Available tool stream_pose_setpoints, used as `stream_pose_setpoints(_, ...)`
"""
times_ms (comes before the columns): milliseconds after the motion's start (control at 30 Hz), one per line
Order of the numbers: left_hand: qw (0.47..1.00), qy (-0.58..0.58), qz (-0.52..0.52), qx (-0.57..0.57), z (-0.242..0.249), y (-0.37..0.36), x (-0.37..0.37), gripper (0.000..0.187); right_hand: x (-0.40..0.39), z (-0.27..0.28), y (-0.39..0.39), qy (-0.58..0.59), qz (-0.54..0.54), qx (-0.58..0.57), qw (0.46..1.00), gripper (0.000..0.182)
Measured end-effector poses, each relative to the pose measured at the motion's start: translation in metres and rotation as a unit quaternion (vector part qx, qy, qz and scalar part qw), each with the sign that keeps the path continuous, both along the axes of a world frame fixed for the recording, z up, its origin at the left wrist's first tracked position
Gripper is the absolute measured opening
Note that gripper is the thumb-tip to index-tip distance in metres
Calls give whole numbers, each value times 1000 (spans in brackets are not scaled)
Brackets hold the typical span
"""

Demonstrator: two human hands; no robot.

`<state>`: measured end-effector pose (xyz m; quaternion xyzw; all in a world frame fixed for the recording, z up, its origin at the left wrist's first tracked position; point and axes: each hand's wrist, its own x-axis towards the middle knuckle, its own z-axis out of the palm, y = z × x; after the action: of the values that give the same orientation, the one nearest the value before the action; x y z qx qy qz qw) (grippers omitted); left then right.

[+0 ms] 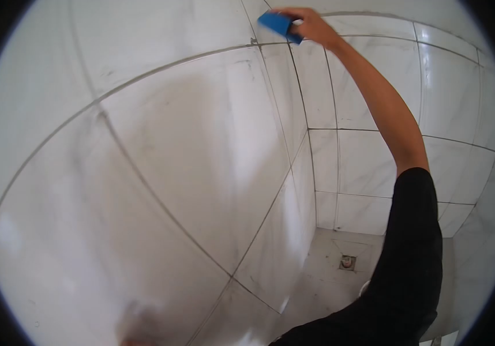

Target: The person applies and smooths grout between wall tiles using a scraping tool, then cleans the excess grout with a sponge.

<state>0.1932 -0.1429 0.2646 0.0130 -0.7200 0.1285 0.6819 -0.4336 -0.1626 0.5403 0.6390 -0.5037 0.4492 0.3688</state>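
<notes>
Blue sponge [280, 25] pressed high on tiled wall [190, 144] by right hand [311, 24].

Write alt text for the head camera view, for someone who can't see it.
A right hand, arm raised high, presses a blue sponge against a white tiled wall near a corner. A black sleeve covers the upper arm, and a floor drain shows below.

No text, label, brand, number or sign can be read anywhere in this view. The white wall tiles [201, 144] are plain, the blue sponge [279, 24] shows no marking, and the black sleeve [412, 242] bears no print.
</notes>
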Motion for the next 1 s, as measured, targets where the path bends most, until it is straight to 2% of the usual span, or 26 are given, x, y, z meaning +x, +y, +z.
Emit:
stream_pose_setpoints(33, 1000, 8, -2, 7, -2, 3, 1, 40, 1, 12, 12, -103, 39, -31, 993, 47)
stream_pose_setpoints(67, 999, 28, -15, 21, 3, 7, -2, 40, 0, 21, 12, -99, 41, -31, 994, 47)
stream_pose_setpoints(133, 997, 56, -44, 40, 1, 8, -4, 40, -16, 46, 4, -197, 5, -78, 977, 52)
stream_pose_setpoints(167, 997, 59, -44, 40, 1, 9, -2, 40, -19, 48, -1, -194, 6, -77, 978, 52)
stream_pose_setpoints(233, 997, 34, 60, 18, 3, 7, -6, 49, -31, 60, -17, -113, -107, -131, 979, 50)
stream_pose_setpoints(267, 997, 45, 65, 16, -5, 5, -1, 49, -35, 71, -28, -54, -168, -160, 971, 56)
stream_pose_setpoints(333, 993, 33, 59, 92, -25, -1, 10, 29, -42, 95, -47, -80, -149, -154, 973, 56)
stream_pose_setpoints(433, 990, 25, 103, 94, -15, 1, -4, 29, -61, 128, -91, -110, -75, -165, 977, 57)
stream_pose_setpoints(500, 987, 52, 117, 94, -23, -10, 1, 30, -75, 132, -115, -76, -117, -170, 976, 50)
stream_pose_setpoints(600, 977, 91, 171, 86, -18, -14, -13, 30, -84, 89, -147, -33, -84, -199, 976, 40)
stream_pose_setpoints(633, 971, 100, 194, 99, -21, -12, -12, 30, -90, 52, -151, -39, -77, -191, 978, 40)
stream_pose_setpoints(700, 964, 116, 219, 95, -25, -18, -4, 30, -90, -6, -136, 65, -14, -182, 981, 31)
stream_pose_setpoints(733, 959, 135, 230, 91, -25, -22, -5, 31, -95, -32, -120, 62, -10, -182, 981, 31)
stream_pose_setpoints(800, 955, 114, 262, 80, -20, -20, -11, 31, -113, -82, -90, -2, 136, -39, 990, 28)
stream_pose_setpoints(833, 949, 98, 292, 67, -18, -17, -12, 31, -128, -89, -90, -93, 135, -98, 982, 28)
stream_pose_setpoints(867, 951, 113, 265, 107, -18, -16, -11, 31, -142, -88, -88, -171, 147, -116, 967, 30)
stream_pose_setpoints(900, 950, 111, 274, 101, -20, -16, -11, 31, -154, -84, -90, -249, 159, -136, 946, 32)
stream_pose_setpoints(933, 949, 105, 285, 90, -19, -16, -11, 31, -168, -83, -116, -258, 167, -138, 942, 32)
stream_pose_setpoints(1000, 948, 105, 290, 72, -14, -20, -12, 31, -189, -70, -173, -385, 37, -91, 918, 37)
